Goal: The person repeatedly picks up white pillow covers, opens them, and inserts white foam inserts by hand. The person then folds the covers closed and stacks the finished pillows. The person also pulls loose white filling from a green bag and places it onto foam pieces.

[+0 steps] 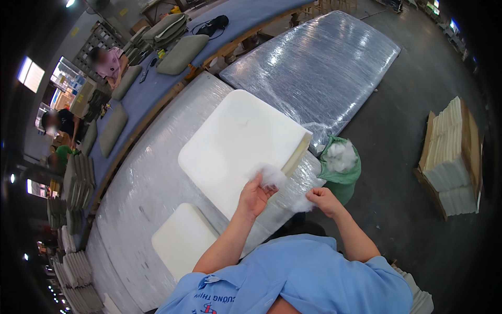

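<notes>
My left hand [253,196] is closed around a fluffy tuft of white fibre stuffing [269,176], just over the near edge of a large white cushion pad [235,136]. To its right, my right hand [325,202] pinches a smaller wisp of the same stuffing [301,203]. The pad is square with rounded corners and lies flat on a plastic-wrapped surface [136,220]; a gap shows along its right side. Beyond my right hand stands a green sack [345,180], its mouth full of white stuffing [340,156].
Nearer me lies a smaller white pad [183,238]. A plastic-wrapped slab [319,68] extends beyond the large pad. On the left runs a long blue table [238,21] with grey-green cushions [183,54]; several people work beside it. A stack of white sheets [444,152] stands at right.
</notes>
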Motion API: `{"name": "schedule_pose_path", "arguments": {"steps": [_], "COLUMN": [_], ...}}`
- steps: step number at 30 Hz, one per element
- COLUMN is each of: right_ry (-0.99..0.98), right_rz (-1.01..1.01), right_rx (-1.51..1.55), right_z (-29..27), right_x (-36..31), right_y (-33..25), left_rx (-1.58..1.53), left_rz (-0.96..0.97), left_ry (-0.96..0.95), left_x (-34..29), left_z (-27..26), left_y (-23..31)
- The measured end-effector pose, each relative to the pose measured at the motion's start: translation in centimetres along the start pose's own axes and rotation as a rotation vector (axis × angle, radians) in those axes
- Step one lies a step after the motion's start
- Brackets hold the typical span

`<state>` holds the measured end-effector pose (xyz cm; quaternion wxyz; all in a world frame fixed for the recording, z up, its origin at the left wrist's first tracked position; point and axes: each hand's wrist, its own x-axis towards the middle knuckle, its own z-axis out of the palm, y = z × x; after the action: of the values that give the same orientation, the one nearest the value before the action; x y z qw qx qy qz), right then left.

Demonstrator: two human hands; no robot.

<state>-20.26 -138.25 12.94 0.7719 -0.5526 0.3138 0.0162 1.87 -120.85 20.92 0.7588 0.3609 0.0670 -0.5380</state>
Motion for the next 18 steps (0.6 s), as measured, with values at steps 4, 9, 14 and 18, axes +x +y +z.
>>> {"name": "schedule_pose_path", "arguments": {"steps": [4,9,14,18], "right_ry": [0.167,0.362,0.628,0.806], "right_rz": [0.101,0.094,0.05,0.003], "right_rx": [0.084,0.039,-0.013,-0.155], "right_z": [1.7,0.3,-8.0,-15.5], "right_x": [-1.8,-3.1,-0.7,4.5], "right_y": [0.0,0.1,0.2,-1.5], "left_rx": [0.097,0.247,0.452,0.593], "left_rz": [0.049,0.04,-0.045,-0.147], "left_ry": [0.049,0.114,0.204,0.253], "left_x": [-1.1,-0.3,1.0,4.3], "left_z": [-1.2,-1.3,-0.4,1.1], "left_y": [-0.3,-2.2,-4.9,-7.8]}}
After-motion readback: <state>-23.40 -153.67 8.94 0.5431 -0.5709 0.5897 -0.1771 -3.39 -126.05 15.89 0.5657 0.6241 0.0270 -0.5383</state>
